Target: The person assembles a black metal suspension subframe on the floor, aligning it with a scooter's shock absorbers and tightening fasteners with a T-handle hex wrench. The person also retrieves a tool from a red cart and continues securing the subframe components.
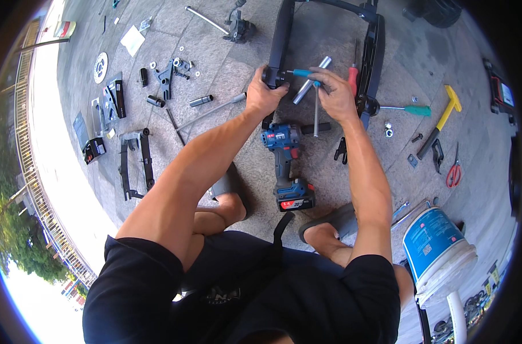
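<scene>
My left hand (264,94) is wrapped round the left side of a black metal frame (280,43), near a round joint. My right hand (335,96) is closed on a teal-handled tool (301,73), whose near end points at that joint. A thin metal rod with a teal top (316,114) hangs below the right fingers; whether it belongs to the same tool, I cannot tell. Behind these fingers lies a shiny metal tube (312,80), slanted. A red-handled screwdriver (353,77) stands just right of the right hand, inside the frame.
A blue cordless impact wrench (282,166) lies between my feet. Rightward are a green-handled screwdriver (416,110), yellow hammer (447,114), red scissors (454,175) and a blue-and-white bucket (433,235). Leftward lie sockets (201,101), a long bar (212,112), a black bracket (165,79) and a small frame (124,166).
</scene>
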`<state>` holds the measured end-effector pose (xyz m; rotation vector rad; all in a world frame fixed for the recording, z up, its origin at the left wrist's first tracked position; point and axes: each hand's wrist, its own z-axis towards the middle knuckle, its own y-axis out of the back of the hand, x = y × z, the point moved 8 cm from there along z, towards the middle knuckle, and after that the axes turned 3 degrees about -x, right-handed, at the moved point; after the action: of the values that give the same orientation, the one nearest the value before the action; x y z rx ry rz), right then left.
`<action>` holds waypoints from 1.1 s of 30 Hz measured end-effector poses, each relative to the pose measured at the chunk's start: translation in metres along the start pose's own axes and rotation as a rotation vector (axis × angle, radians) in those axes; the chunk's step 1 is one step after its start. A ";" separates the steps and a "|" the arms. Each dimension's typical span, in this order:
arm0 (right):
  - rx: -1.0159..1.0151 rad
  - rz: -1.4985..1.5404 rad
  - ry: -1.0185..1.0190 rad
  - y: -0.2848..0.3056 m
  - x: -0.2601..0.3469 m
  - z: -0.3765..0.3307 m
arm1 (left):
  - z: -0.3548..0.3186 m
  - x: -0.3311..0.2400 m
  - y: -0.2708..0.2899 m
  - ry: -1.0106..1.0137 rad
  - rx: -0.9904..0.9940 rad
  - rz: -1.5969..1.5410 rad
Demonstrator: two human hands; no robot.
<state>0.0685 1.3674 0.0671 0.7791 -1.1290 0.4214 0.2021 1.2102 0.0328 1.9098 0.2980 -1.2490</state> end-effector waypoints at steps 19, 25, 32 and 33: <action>0.031 -0.306 0.208 -0.015 0.023 -0.004 | -0.001 -0.002 0.000 -0.022 -0.005 0.015; 0.147 0.282 -0.334 -0.018 -0.020 0.008 | 0.000 -0.004 0.000 -0.010 -0.010 0.017; 0.186 0.545 -0.800 -0.029 -0.055 0.004 | -0.004 -0.012 0.004 -0.007 -0.028 0.050; 0.156 0.615 -0.884 -0.031 -0.058 0.000 | -0.005 -0.013 0.005 -0.012 -0.033 0.060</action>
<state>0.0662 1.3513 0.0029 0.7567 -2.2066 0.7114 0.2015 1.2135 0.0468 1.8696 0.2518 -1.2082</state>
